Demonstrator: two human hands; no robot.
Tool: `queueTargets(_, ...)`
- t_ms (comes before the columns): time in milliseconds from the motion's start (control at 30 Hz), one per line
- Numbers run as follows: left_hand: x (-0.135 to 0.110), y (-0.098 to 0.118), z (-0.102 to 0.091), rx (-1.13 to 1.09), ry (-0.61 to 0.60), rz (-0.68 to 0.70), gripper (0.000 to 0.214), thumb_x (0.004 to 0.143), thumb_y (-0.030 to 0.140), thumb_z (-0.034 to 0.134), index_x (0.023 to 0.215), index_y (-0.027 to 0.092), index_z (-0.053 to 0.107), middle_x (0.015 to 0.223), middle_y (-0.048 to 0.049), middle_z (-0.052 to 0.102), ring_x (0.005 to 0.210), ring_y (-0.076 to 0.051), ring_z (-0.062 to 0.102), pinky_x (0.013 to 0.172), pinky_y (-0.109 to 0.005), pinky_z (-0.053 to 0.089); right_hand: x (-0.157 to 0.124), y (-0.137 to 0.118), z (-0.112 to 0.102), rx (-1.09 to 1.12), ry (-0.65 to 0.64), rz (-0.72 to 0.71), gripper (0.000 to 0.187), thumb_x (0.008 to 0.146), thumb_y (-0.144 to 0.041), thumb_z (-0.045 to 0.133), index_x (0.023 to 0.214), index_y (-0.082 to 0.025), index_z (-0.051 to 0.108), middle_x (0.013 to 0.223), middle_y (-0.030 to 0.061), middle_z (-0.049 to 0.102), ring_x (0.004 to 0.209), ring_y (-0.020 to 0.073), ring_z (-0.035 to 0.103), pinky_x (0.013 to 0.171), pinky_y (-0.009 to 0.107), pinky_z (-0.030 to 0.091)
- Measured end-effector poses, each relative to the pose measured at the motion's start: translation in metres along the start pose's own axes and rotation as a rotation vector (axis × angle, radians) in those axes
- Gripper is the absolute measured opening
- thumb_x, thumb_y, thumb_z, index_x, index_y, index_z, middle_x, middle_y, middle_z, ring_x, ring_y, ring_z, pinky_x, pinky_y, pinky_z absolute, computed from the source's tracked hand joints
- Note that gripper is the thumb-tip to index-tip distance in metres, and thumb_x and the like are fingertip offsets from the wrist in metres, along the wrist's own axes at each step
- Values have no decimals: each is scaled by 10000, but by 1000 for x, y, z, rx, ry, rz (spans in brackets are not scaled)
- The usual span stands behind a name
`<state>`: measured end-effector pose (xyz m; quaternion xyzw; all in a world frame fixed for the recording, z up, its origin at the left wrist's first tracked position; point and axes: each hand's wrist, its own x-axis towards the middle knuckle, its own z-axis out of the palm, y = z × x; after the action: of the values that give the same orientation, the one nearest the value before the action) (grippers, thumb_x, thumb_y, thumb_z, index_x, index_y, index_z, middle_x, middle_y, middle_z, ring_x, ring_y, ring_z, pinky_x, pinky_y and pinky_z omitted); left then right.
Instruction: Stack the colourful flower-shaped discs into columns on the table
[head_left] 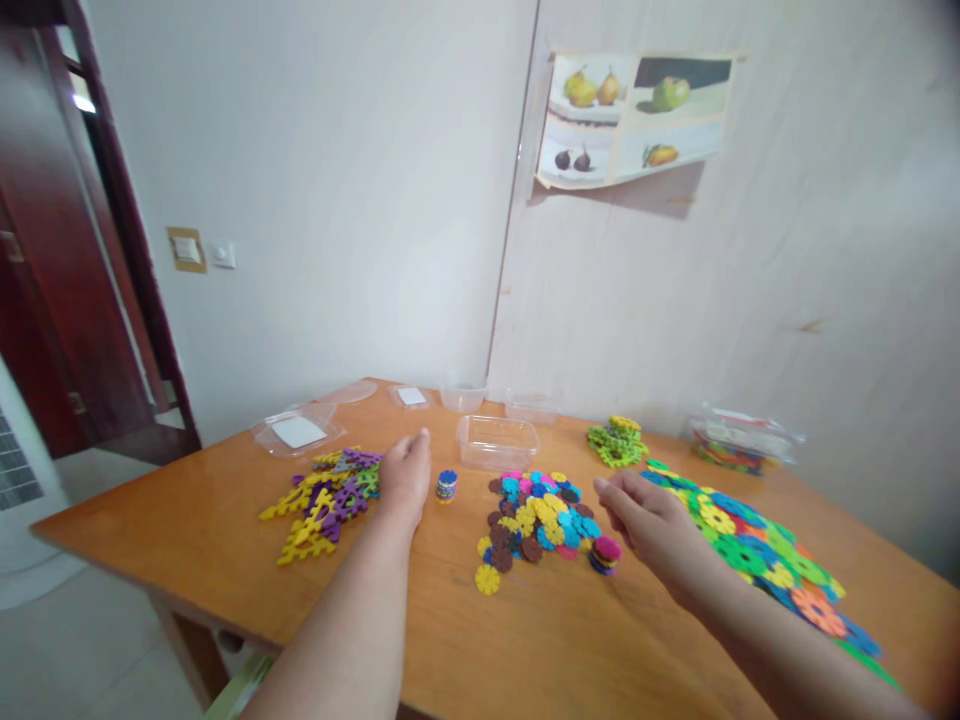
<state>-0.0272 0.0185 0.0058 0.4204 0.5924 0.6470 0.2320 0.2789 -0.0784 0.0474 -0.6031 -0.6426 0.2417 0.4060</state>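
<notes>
The small discs (536,515) lie in a loose, overlapping pile at the middle of the desk (465,645), mostly brown, yellow, blue and pink, with one yellow disc at the pile's near edge. Just right of the pile's near part stands the pink stack (604,553), a short column of mixed discs with a pink one on top. To the left of the pile, apart from it, the blue stack (447,486) stands upright with a blue disc uppermost.

The right hand (643,515) hangs just beyond the pink stack, at the pile's right side. Its grip has thumb and fingers drawn close together; whether anything is pinched there cannot be told. The left hand (405,480) is just left of the blue stack, fingers hidden behind its back, so the state of its grip cannot be told.

Left of the left hand spreads a heap of yellow, purple and green pieces (330,505). Right of the right hand, large discs (776,570) cover much of the desk's right side, with a green cluster (616,443) at their far left. Beyond the pile sits a clear tub (499,455). A filled box (742,440) stands far right, and a fruit poster (637,120) hangs on the wall (337,200).
</notes>
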Motion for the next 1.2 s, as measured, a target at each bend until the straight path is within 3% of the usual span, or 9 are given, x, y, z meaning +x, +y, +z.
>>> queueTargets(200,-8,11,-10,244,26,206,446,899,519,463,575,217,404,512,34,430,556,-129,406,548,-267,275,-32,42,-7,-157,87,-154,435,976,-559,421,692,-231,425,633,-26,452,610,147,436,562,270,348)
queueTargets(400,-29,29,-16,286,40,350,450,929,497,454,589,212,376,538,43,408,579,-123,384,583,-268,275,-63,38,-4,-315,-251,-428,394,1031,-442,365,728,-218,480,687,11,557,625,146,501,607,282,356)
queueTargets(500,-39,36,-13,279,53,360,439,934,502,441,606,213,404,567,36,449,599,-126,410,596,-260,299,-66,34,-4,-398,-307,-503,402,1031,-421,365,710,-216,492,714,30,588,658,154,538,637,287,362)
queueTargets(600,-51,43,-8,302,-47,356,432,920,507,459,606,213,420,560,37,445,600,-127,427,592,-252,305,-63,35,-4,-386,-307,-476,380,1023,-412,383,711,-218,480,710,24,588,647,151,537,620,282,350)
queueTargets(700,-67,45,-7,334,-258,339,407,886,515,515,622,210,465,567,40,461,596,-127,444,580,-245,307,-60,36,-3,-324,-295,-432,363,1013,-408,402,708,-219,461,684,3,564,614,140,511,591,273,332)
queueTargets(867,-99,31,-23,371,-538,276,222,842,414,579,794,203,630,785,-20,658,756,-169,596,700,-261,424,-56,35,-2,-236,-308,-363,353,996,-399,422,693,-219,438,644,-22,542,586,131,483,565,262,316)
queueTargets(1033,-122,23,-38,571,-554,359,206,789,388,668,911,223,668,948,-53,664,920,-215,613,806,-308,442,-53,34,-2,-184,-339,-349,327,984,-386,439,704,-217,462,663,-22,570,597,131,493,563,256,314)
queueTargets(1200,-133,35,-32,753,-554,394,174,784,341,670,916,230,691,968,-56,642,969,-235,593,829,-336,422,-49,39,2,-135,-335,-331,326,978,-403,444,710,-219,456,673,-24,565,613,134,497,561,254,313)
